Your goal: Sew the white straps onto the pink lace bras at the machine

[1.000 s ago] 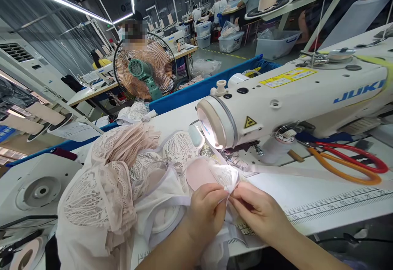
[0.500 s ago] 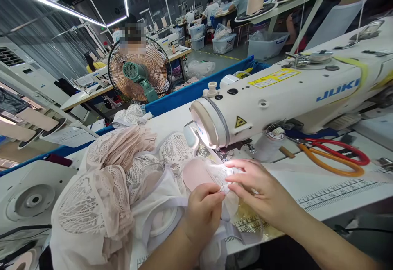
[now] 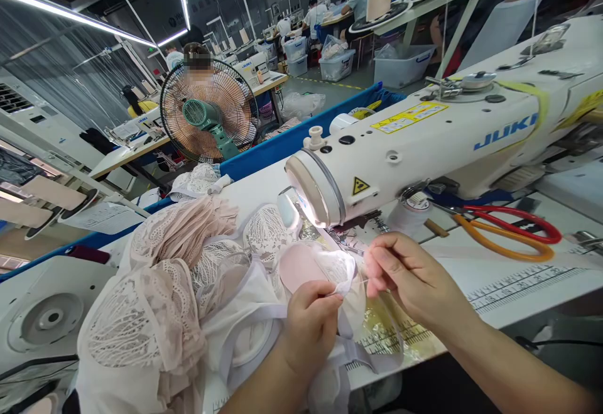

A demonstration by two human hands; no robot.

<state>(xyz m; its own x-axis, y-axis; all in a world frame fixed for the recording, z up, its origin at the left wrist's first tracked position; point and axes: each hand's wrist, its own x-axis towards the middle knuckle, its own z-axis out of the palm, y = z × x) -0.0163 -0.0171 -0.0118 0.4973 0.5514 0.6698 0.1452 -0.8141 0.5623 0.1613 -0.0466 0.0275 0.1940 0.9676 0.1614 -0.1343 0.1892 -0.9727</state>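
Left hand hasn't really moved vs 1 s ago: we're pinching the edge of the bra between thumb and forefinger. Right hand has changed. 1 s ago its fingertips met the left's at the bra edge; 0.5 s ago it was spread over the cup; now it's off to the right, fingertips drawn together on a thin strand that spans the gap between our hands. Fingers hide the strand's end, can't tell how far it goes.

Bra sits on the near side of the machine, just by its lit head end, cup facing up. Our view has also swung a bit, so the machine shows further left than 1 s ago.

Room: tight left of the machine head, where the lace pile runs right up to the bra and our left forearm. Behind the machine, the blue cloth wall bounds the table. On the machine's near side, right of our right hand, there's a bare stretch with the printed ruler, ending at the table's near edge. Scissors lie close along the machine's near side, apart from our right hand.
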